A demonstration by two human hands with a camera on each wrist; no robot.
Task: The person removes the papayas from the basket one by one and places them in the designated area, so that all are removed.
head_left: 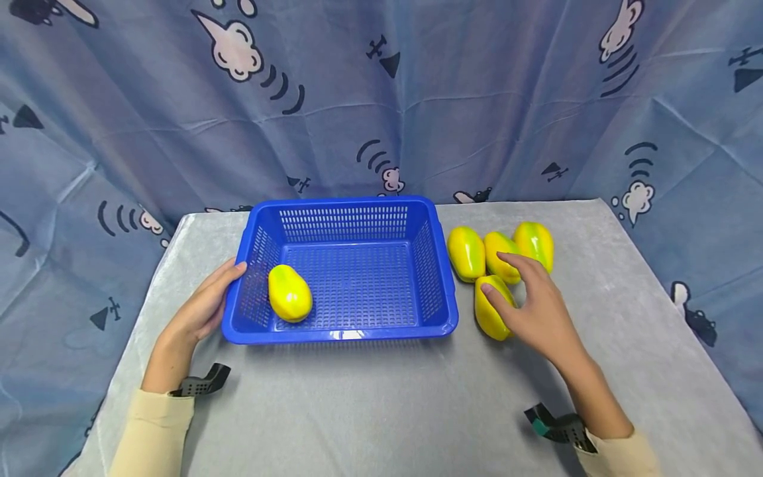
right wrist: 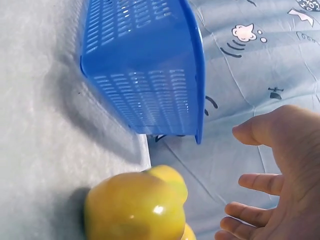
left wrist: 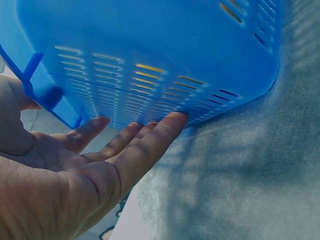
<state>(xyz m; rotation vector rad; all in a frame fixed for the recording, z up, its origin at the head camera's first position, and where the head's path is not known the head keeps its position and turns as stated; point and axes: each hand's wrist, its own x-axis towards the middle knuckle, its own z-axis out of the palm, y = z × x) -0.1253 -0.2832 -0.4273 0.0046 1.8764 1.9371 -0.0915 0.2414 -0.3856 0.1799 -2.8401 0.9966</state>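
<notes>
A blue plastic basket (head_left: 340, 335) with slotted walls stands on the table, and one glossy yellow-green, papaya-like fruit (head_left: 289, 293) lies inside at its left. My left hand (head_left: 199, 308) holds the basket's left side, a digit over the rim and the other fingers (left wrist: 145, 147) against the outer wall. Several similar fruits sit in a cluster right of the basket, among them a near fruit (head_left: 490, 311) and a back-left fruit (head_left: 466, 254). Over this cluster hovers my right hand (head_left: 539, 311), thumb and fingers spread apart, nothing held. It partly covers the near fruit and the middle fruit (head_left: 499, 250).
A grey cloth covers the table (head_left: 369, 411). Behind and beside it hangs a blue printed curtain (head_left: 334, 119). A back-right fruit (head_left: 536, 242) belongs to the cluster. Each wrist carries a black strap mount (head_left: 203, 381).
</notes>
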